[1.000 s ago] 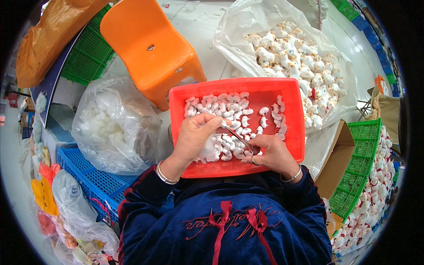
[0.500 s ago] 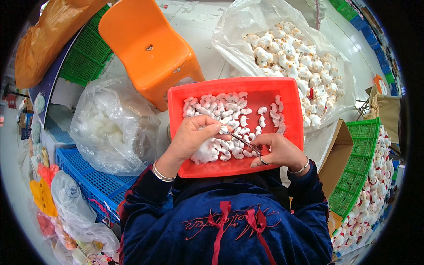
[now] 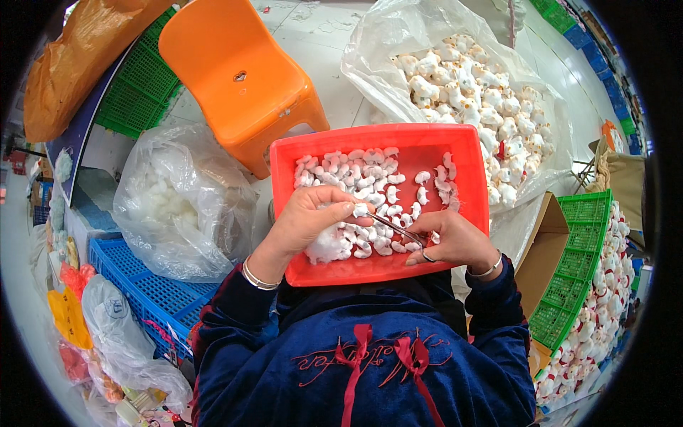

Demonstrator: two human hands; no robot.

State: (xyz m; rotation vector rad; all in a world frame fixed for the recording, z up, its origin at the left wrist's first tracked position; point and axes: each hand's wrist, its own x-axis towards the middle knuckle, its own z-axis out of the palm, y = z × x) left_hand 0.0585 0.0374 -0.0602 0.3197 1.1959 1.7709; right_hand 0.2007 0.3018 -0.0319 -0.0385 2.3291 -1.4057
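A red plastic tray [image 3: 427,146] rests on my lap, filled with several small white curved pieces [image 3: 356,174]. My left hand [image 3: 309,217] pinches one small white piece [image 3: 361,210] at its fingertips and also holds a tuft of white stuffing [image 3: 326,245] under the palm. My right hand [image 3: 452,238] grips thin metal tweezers [image 3: 395,226] whose tips reach into that white piece. Both hands hover over the tray's near half.
An orange plastic stool [image 3: 238,75] stands beyond the tray. A clear bag of white stuffing [image 3: 178,203] sits at my left on a blue crate [image 3: 146,295]. A large open bag of white toy figures [image 3: 473,82] lies far right; a green crate [image 3: 576,270] holds more.
My left hand has lifted a white piece slightly and the tweezers in my right hand have pushed into it. The hands have drawn closer together.
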